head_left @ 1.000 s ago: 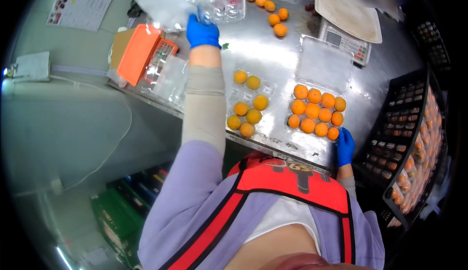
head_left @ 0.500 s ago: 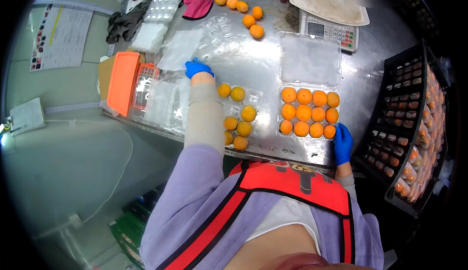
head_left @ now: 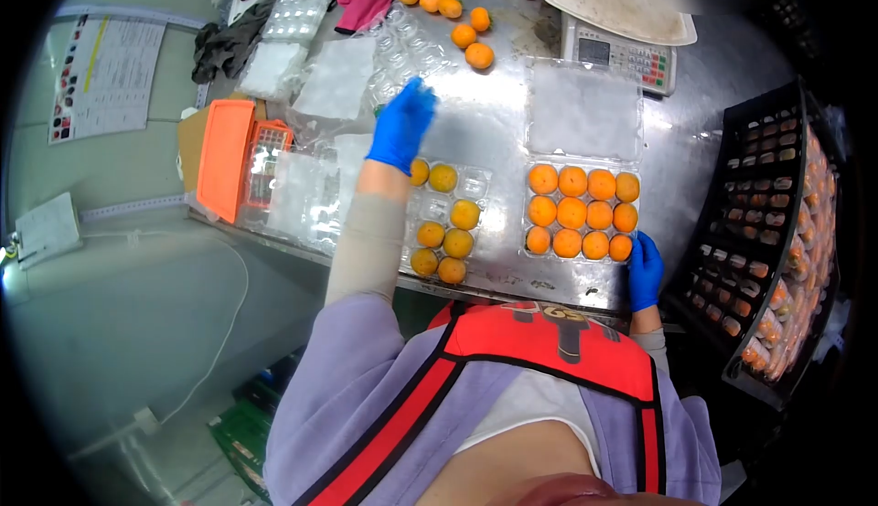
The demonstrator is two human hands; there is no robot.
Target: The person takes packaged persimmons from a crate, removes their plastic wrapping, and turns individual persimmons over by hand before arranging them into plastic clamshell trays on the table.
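My left hand [head_left: 401, 128], in a blue glove, is over the table beside the clear moulded plastic trays [head_left: 402, 53]. Its fingers point up and to the right and are blurred, so their grip is unclear. My right hand [head_left: 645, 273], also gloved in blue, has its fingers at the lower right corner of a clear plastic fruit box [head_left: 583, 160], whose lid [head_left: 585, 108] lies open behind. Rows of round orange fruit [head_left: 570, 211] fill this box. Left of it, a second clear tray [head_left: 474, 181] holds several yellower fruit [head_left: 458, 245], with some cups bare.
Several loose orange fruit [head_left: 477, 55] lie at the back near a pink cloth [head_left: 363, 9]. A scale [head_left: 617, 56] stands at the back right, a black crate [head_left: 741, 232] of packed fruit at the right. White liner sheets [head_left: 336, 78] and an orange basket [head_left: 226, 160] are leftward.
My left hand has moved up and to the right, from beside the white liner sheet towards the clear moulded trays. My right hand stays at the corner of the fruit box.
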